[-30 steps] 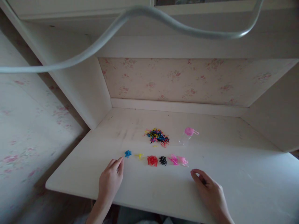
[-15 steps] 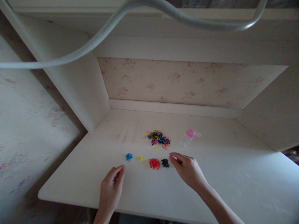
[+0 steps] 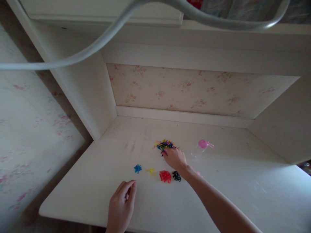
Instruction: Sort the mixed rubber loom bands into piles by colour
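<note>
My right hand [image 3: 175, 158] reaches over the near right side of a mixed pile of small coloured rubber bands [image 3: 165, 144]. Its fingers are bent down at the pile, the tips partly hidden. My left hand [image 3: 123, 199] is closed above the near part of the desk, thumb pressed to the fingers; what it holds, if anything, does not show. Beyond it lie small sorted groups: blue bands [image 3: 137, 168], yellow bands [image 3: 151, 171], red bands [image 3: 165, 176] and black bands [image 3: 176, 176]. Some pink bands [image 3: 199, 173] show behind my right forearm.
A clear container with a pink lid [image 3: 203, 144] lies right of the mixed pile. All this is on a white desk [image 3: 80, 181] with side panels and a floral back wall [image 3: 170, 87]. A pale cable [image 3: 97, 45] crosses the top of the view.
My right hand has moved from beside the black bands, forward and left, onto the mixed pile. Pink bands now show where it was. My left hand stays nearly still; the view has shifted slightly.
</note>
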Demonstrator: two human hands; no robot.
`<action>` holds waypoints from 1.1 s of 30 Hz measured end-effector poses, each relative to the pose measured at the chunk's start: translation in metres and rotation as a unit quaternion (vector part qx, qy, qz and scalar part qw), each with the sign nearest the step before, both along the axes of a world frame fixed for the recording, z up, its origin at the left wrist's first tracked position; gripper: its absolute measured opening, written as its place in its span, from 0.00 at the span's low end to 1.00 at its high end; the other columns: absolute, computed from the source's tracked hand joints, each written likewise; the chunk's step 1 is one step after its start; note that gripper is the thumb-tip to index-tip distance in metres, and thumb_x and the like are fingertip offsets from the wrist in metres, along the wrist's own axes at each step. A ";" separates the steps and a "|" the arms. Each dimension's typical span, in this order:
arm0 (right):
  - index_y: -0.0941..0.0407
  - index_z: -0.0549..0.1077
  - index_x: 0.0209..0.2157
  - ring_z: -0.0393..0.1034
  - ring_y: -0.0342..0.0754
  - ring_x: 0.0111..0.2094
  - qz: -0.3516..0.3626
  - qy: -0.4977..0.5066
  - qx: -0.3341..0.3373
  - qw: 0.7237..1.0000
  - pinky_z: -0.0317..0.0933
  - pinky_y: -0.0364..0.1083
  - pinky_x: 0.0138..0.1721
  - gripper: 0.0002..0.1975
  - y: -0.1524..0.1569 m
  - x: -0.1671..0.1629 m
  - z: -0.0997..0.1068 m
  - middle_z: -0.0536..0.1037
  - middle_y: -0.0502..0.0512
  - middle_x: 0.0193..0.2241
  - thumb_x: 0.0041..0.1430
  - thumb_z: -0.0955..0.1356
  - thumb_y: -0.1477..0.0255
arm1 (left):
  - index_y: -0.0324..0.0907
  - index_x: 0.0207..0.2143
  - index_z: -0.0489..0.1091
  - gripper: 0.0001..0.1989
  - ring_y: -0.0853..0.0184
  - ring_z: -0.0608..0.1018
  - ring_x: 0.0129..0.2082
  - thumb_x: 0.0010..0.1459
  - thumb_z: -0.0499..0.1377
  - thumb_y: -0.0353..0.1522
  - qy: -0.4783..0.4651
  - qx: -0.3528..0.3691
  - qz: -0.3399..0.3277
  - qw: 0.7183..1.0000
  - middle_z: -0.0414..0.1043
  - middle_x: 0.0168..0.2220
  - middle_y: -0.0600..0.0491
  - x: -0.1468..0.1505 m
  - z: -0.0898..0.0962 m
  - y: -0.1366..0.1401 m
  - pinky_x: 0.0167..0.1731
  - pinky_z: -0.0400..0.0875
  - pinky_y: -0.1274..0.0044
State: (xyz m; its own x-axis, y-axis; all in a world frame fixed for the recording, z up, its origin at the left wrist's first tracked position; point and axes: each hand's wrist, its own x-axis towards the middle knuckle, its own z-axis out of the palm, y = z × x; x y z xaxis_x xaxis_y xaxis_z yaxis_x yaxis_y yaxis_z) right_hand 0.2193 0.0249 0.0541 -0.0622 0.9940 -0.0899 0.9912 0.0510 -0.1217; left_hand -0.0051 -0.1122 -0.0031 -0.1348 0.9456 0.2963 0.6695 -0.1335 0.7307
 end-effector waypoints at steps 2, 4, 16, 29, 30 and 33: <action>0.51 0.76 0.39 0.72 0.50 0.37 -0.001 -0.002 0.001 1.000 0.59 0.46 0.37 0.17 0.002 0.000 -0.002 0.78 0.57 0.37 0.62 0.58 0.62 | 0.43 0.37 0.73 0.15 0.72 0.71 0.21 0.62 0.50 0.40 0.002 -0.002 -0.002 1.000 0.71 0.26 0.54 0.000 0.000 0.000 0.25 0.67 0.81; 0.50 0.76 0.38 0.72 0.50 0.36 -0.004 -0.002 0.003 1.000 0.59 0.45 0.36 0.17 0.002 0.000 -0.003 0.78 0.57 0.37 0.63 0.57 0.63 | 0.43 0.37 0.73 0.15 0.72 0.71 0.21 0.62 0.50 0.39 0.003 -0.002 -0.005 1.000 0.71 0.26 0.54 0.000 0.001 0.000 0.25 0.67 0.81; 0.46 0.77 0.39 0.73 0.48 0.34 -0.027 0.026 0.046 0.998 0.55 0.41 0.30 0.19 -0.009 0.018 -0.003 0.80 0.53 0.34 0.63 0.56 0.61 | 0.42 0.38 0.72 0.14 0.72 0.72 0.23 0.63 0.50 0.38 -0.008 -0.009 -0.023 1.000 0.71 0.29 0.53 0.000 0.002 -0.001 0.26 0.67 0.82; 0.50 0.74 0.29 0.72 0.42 0.28 0.164 0.062 0.094 0.980 0.48 0.40 0.25 0.18 -0.063 -0.055 0.001 0.79 0.47 0.27 0.65 0.57 0.64 | 0.41 0.39 0.72 0.14 0.72 0.70 0.22 0.63 0.50 0.38 -0.018 -0.020 -0.015 1.000 0.69 0.26 0.54 0.004 0.006 -0.001 0.24 0.64 0.81; 0.50 0.74 0.29 0.72 0.42 0.28 0.174 0.058 0.093 0.979 0.48 0.40 0.25 0.17 -0.065 -0.062 0.000 0.79 0.46 0.27 0.65 0.57 0.65 | 0.41 0.39 0.72 0.14 0.72 0.70 0.22 0.63 0.50 0.38 -0.020 -0.023 -0.014 0.999 0.69 0.26 0.54 0.003 0.006 -0.001 0.24 0.64 0.81; 0.51 0.73 0.30 0.72 0.42 0.28 0.190 0.050 0.088 0.976 0.48 0.39 0.25 0.16 -0.066 -0.076 -0.005 0.79 0.47 0.27 0.64 0.57 0.68 | 0.41 0.39 0.72 0.14 0.72 0.70 0.22 0.63 0.50 0.38 -0.023 -0.027 -0.011 0.999 0.69 0.26 0.54 0.003 0.005 -0.001 0.25 0.64 0.81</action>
